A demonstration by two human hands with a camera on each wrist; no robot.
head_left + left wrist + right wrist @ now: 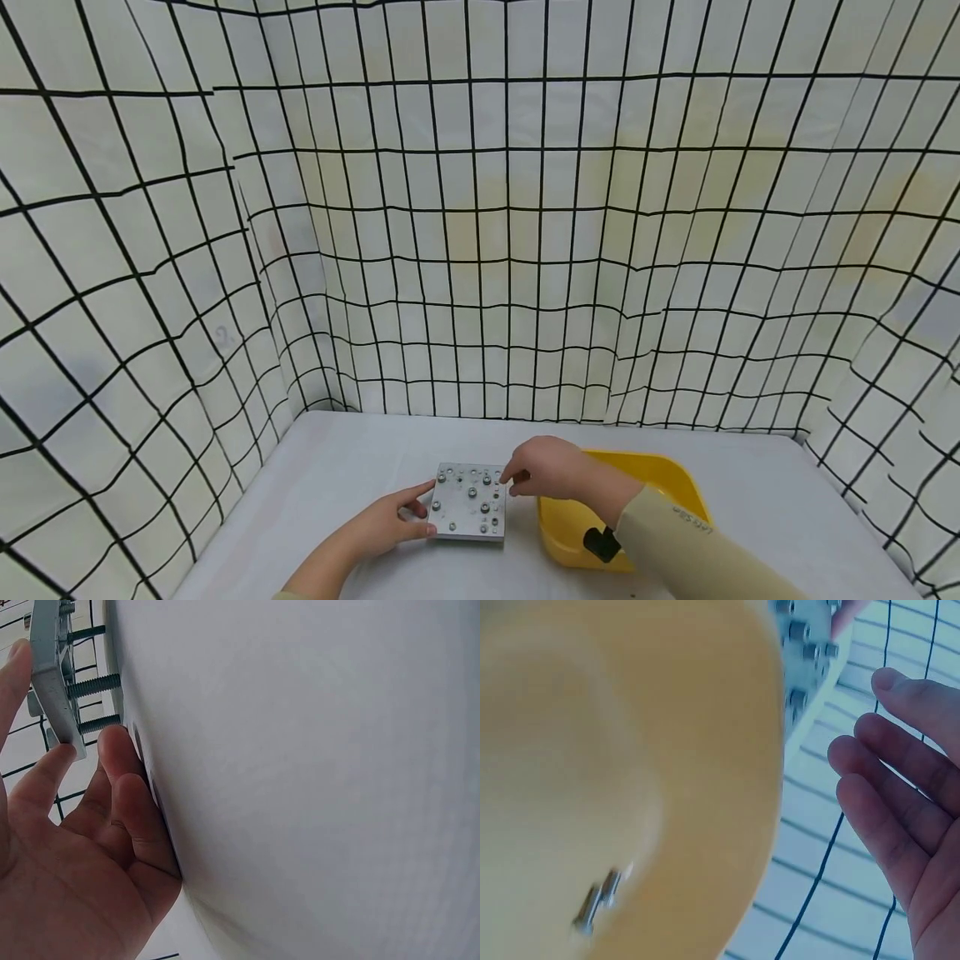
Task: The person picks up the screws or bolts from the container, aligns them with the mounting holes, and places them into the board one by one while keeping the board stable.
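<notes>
A square silver metal plate (467, 502) with several socket-head screws in it is on the white table. Threaded screw shafts (96, 685) stick out of its underside toward the tabletop. My left hand (390, 523) holds the plate by its left side, thumb at the near corner and index finger farther up the edge; its other fingers (139, 817) are bent close to the tabletop. My right hand (546, 467) hovers at the plate's right edge. In the right wrist view its fingers (881, 825) are loosely extended, thumb apart, with nothing between them.
A yellow bin (678, 479) stands right of the plate, under my right forearm. Two loose screws (596, 901) lie inside it. White walls with a black grid (480, 250) enclose the table at the back and sides.
</notes>
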